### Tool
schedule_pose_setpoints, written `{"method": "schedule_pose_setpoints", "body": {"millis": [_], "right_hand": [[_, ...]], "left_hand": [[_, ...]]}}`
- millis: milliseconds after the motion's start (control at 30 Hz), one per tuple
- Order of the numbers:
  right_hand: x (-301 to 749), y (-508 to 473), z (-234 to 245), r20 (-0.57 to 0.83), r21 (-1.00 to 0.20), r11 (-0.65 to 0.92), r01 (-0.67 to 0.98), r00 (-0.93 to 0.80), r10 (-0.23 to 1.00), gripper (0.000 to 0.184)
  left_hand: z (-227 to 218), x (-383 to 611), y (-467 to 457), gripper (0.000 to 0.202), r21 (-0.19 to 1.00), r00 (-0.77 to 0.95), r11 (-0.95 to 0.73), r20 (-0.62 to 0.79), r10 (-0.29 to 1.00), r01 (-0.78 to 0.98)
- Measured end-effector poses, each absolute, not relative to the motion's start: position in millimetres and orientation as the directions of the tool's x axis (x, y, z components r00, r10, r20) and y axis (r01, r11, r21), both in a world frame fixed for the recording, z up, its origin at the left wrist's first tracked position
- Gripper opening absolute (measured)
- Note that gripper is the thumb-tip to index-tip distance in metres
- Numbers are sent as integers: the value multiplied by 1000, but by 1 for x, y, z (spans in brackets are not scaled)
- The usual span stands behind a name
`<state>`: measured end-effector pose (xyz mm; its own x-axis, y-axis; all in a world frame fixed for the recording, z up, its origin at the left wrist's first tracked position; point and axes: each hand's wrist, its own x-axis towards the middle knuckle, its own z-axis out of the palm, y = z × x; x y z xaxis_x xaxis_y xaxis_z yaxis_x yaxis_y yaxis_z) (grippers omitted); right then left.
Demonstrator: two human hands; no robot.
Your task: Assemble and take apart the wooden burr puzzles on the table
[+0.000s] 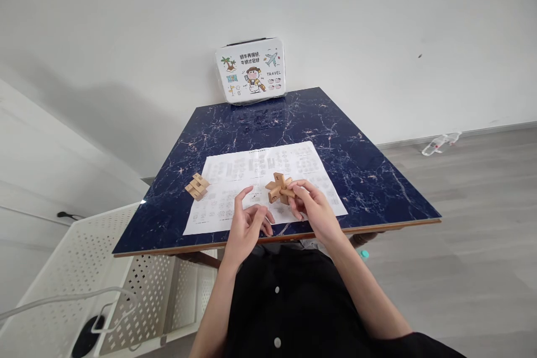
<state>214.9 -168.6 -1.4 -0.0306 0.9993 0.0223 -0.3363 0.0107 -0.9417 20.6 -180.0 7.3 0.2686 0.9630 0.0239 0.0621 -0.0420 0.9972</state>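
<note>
Between thumb and fingers, my right hand (312, 208) grips a wooden interlocking puzzle (277, 190), a star-like cluster of crossed light-brown pieces with small dark marks on some ends. My left hand (247, 224) is just left of it, apart from the puzzle, with its index finger raised, the other fingers loosely curled and nothing held. Under both hands lies a white printed sheet (226, 187) covered in small grey diagrams. A second wooden block puzzle (197, 186) rests at the sheet's left edge, away from both hands.
The dark blue marble-patterned table (260, 123) meets the wall at the back. A white cartoon-printed case (251, 71) leans there. At the lower left stands a white perforated cabinet (84, 251) with a pale cable (67, 296). A clear plastic bottle (440, 144) lies on the floor at right.
</note>
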Motion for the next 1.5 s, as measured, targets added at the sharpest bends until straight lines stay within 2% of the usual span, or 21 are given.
{"method": "schedule_pose_setpoints", "body": {"millis": [133, 300, 500, 667, 967, 1200, 1367, 1433, 1500], "right_hand": [[228, -155, 3, 27, -960, 35, -279, 32, 999, 34], [255, -130, 15, 152, -988, 151, 21, 77, 985, 34], [287, -94, 21, 305, -881, 214, 421, 162, 939, 28], [303, -69, 11, 309, -818, 163, 552, 183, 933, 21], [292, -114, 10, 356, -833, 240, 498, 152, 922, 23], [257, -164, -6, 228, -892, 250, 376, -104, 968, 27], [251, -171, -12, 204, -910, 227, 348, -101, 974, 28], [252, -172, -10, 191, -920, 211, 330, -92, 977, 28], [253, -172, -9, 184, -926, 209, 315, -106, 977, 27]], "left_hand": [[7, 21, -180, 62, 997, 272, -41, 20, 962, 72], [9, 22, -181, 61, 995, 277, -34, 7, 961, 91], [8, 22, -180, 57, 993, 290, -50, 18, 957, 104], [8, 22, -180, 53, 992, 291, -58, 24, 957, 110], [11, 23, -182, 47, 985, 307, -69, 18, 951, 158], [12, 21, -181, 42, 977, 324, -82, 13, 946, 198], [16, 16, -182, 36, 984, 352, -94, 36, 935, 149], [17, 10, -181, 34, 982, 312, -127, 77, 947, 142], [16, 0, -176, 33, 954, 203, -191, 144, 969, 232]]}}
